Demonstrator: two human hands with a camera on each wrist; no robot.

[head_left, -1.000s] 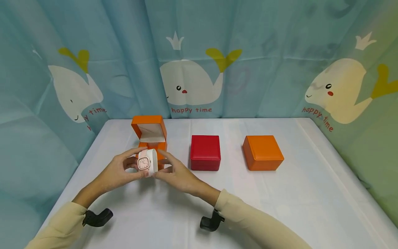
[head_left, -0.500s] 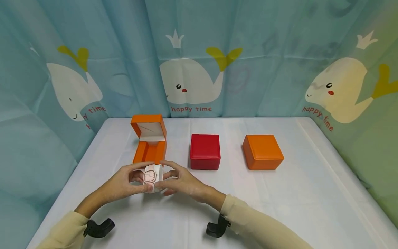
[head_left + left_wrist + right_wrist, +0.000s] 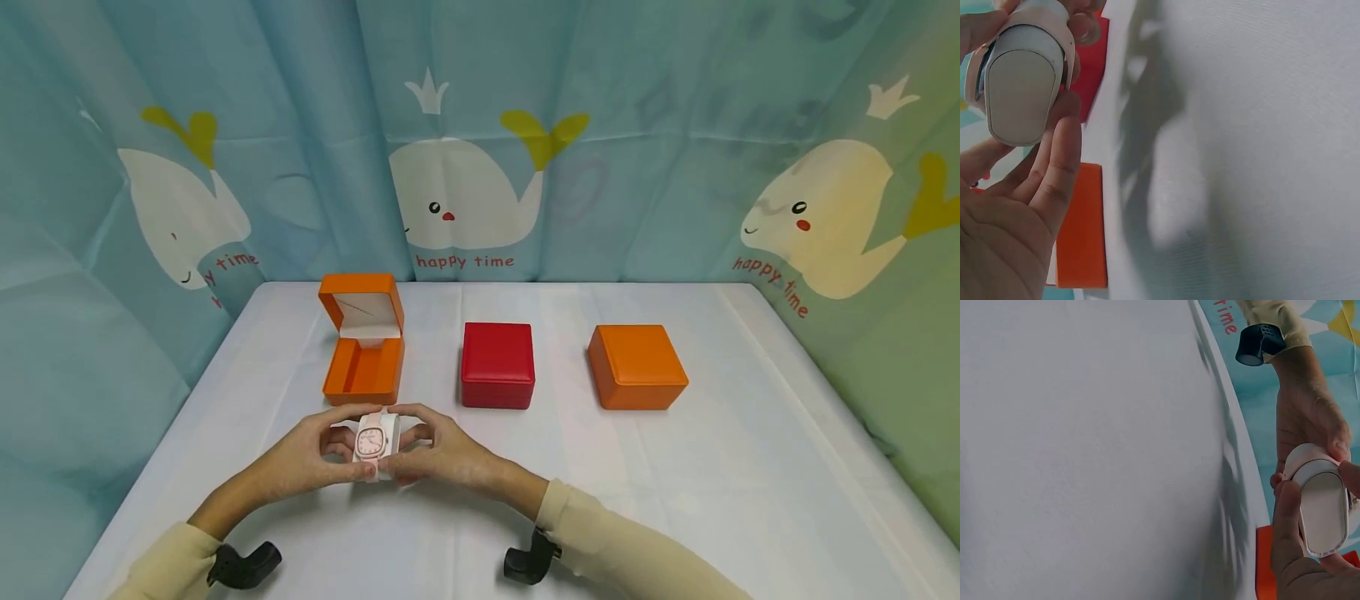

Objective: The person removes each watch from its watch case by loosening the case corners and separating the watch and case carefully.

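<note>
A watch (image 3: 371,442) with a pink strap and a square pink face is wrapped around a white oval holder (image 3: 392,432). Both hands hold it just above the table, in front of the open orange box. My left hand (image 3: 313,457) pinches it from the left, thumb at the near side and fingers at the far side. From the right, my right hand (image 3: 456,452) grips it the same way. The flat end of the holder (image 3: 1020,97) fills the upper left of the left wrist view. In the right wrist view the strap (image 3: 1304,455) circles the holder.
The orange box (image 3: 365,371) stands lid up, its inside holding nothing. To its right are a shut red box (image 3: 497,365) and a shut orange box (image 3: 637,367). A whale-print curtain (image 3: 480,83) hangs behind the white table (image 3: 750,467).
Both hands have drawn the watch on its holder back from in front of the open box, toward the person and slightly right. The box's interior is uncovered now. The boxes stay in place.
</note>
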